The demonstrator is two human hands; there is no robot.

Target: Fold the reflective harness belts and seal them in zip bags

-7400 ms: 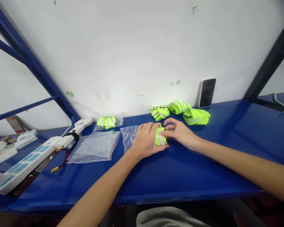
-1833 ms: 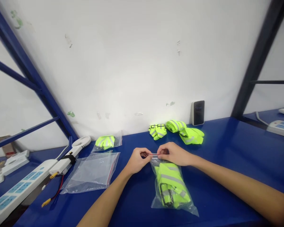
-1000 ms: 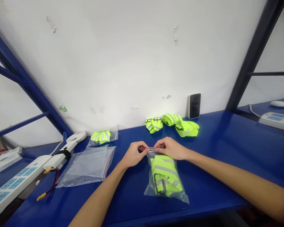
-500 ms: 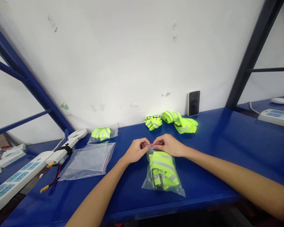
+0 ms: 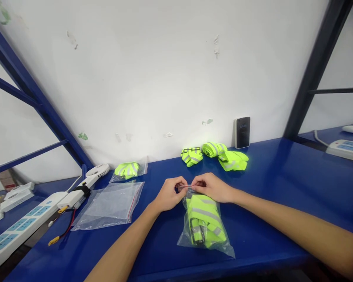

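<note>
The clear plastic zip bag (image 5: 184, 238) holding a neon-yellow, silver-striped fabric bundle (image 5: 206, 220) has moved nearer us on the blue table (image 5: 282, 188), its red-lined mouth clamped between the fingers of our left hand (image 5: 170, 193) and right hand (image 5: 214, 187).

From here I see bright, even light, and the wall (image 5: 147, 86) is palest at its middle. The table (image 5: 267, 211) has soft shine, the bag (image 5: 206, 223) small glints. Toward the edges, the posts (image 5: 310, 70) lean, stretched and slightly blurred.
</note>
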